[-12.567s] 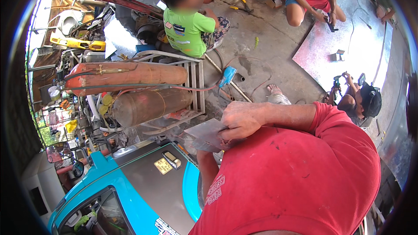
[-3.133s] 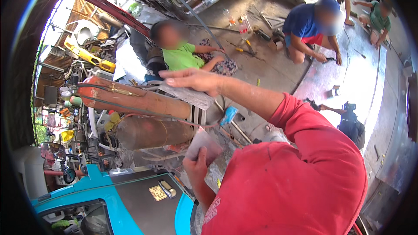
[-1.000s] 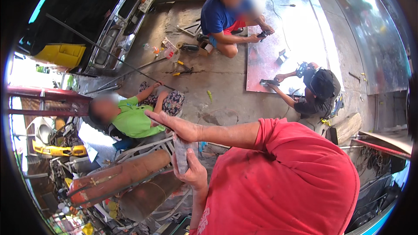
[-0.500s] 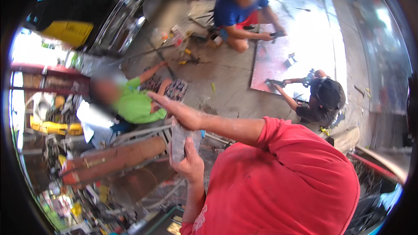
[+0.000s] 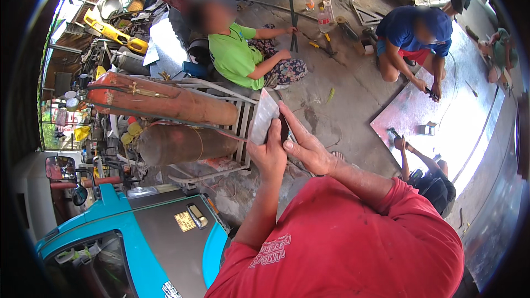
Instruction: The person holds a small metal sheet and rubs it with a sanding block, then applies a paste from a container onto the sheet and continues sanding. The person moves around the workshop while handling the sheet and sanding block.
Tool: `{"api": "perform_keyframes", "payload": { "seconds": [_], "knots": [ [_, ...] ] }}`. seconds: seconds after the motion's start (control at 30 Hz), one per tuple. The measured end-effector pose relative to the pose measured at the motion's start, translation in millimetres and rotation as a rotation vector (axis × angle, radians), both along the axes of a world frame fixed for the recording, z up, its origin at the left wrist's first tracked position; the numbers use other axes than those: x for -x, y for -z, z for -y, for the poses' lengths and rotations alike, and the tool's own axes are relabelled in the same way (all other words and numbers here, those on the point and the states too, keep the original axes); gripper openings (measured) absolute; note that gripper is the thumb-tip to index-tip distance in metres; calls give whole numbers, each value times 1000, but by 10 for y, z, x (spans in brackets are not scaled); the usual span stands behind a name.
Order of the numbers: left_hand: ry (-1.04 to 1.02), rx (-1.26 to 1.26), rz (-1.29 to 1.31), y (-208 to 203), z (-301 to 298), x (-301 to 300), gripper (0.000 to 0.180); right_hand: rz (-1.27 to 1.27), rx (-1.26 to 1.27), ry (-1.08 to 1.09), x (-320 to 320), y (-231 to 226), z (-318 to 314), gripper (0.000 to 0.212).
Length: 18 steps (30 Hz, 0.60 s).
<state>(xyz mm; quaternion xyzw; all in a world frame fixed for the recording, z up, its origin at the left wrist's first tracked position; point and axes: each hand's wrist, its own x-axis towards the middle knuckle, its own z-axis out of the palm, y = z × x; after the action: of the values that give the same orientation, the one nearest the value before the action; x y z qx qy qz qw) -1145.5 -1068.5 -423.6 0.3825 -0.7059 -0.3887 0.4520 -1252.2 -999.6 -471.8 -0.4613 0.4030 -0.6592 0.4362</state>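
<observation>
My left hand (image 5: pixel 269 152) is closed round a flat, pale grey, shiny packet-like thing (image 5: pixel 263 117) with a reddish top corner. Its thumb lies over the near face, and the packet's exact kind does not show. Behind the thumb a dark strip or backing can be seen at the packet's right edge. Up against that dark edge rests my right hand (image 5: pixel 313 152), its fingers stretched out and its thumb tip pointing at the left hand. Both hands are raised in front of my red shirt (image 5: pixel 353 237).
Gas cylinders (image 5: pixel 165 102) lie on a white metal rack (image 5: pixel 243 127). A person in green (image 5: pixel 237 55) sits beyond it. To the right, a person in blue (image 5: pixel 408 33) and one in black (image 5: pixel 433 187) work at a metal sheet (image 5: pixel 458 127). A turquoise vehicle (image 5: pixel 105 215) stands lower left.
The view has turned, bringing the turquoise vehicle in at lower left. My right hand has come down from the packet's top edge to its right side. My left hand keeps its hold.
</observation>
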Motion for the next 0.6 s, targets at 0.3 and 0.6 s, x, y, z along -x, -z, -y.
{"api": "perform_keyframes", "payload": {
  "seconds": [0.3,0.6],
  "knots": [
    [133,116,153,52,-293,-41,19,376,-113,166,139,-85,477,88],
    [13,-128,-26,10,830,-365,34,255,-332,-104,-88,-161,-5,55]
  ]
}}
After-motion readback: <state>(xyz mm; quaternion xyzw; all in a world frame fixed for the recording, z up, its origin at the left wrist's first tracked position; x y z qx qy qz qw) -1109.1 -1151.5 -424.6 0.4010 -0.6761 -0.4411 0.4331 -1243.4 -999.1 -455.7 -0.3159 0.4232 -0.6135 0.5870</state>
